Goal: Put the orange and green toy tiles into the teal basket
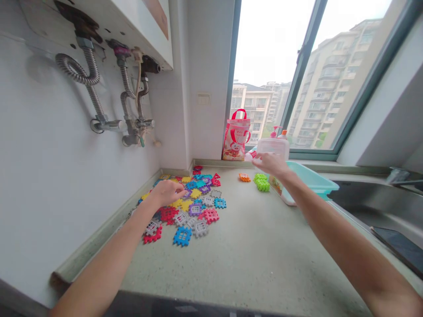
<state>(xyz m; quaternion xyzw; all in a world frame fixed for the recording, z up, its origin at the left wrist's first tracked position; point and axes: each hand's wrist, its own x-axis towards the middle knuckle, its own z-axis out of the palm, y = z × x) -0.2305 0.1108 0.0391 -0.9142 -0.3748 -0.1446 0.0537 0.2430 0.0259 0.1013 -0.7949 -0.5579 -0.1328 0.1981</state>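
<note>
My left hand [167, 193] hovers over a spread of plastic interlocking block pieces, its fingers loosely bent, thumb and forefinger a little apart. No piece shows in it. Among the pieces are a blue one [182, 236], a purple one [195, 209], a grey one [200, 228], a red one [210, 215] and yellow ones [196, 193]. My right hand [271, 164] is raised on the right, fingers pointing left and slightly parted, with nothing visible in them. Below it lie orange pieces [244, 177] and a stack of lime green pieces [262, 182].
A turquoise basin [310, 178] stands beside the sink [370, 207], partly behind my right forearm. A red and white bag [236, 138] and a clear plastic container [274, 147] are by the window. A dark flat object [398, 246] lies at the sink's edge. Pipes [127, 97] hang on the left wall.
</note>
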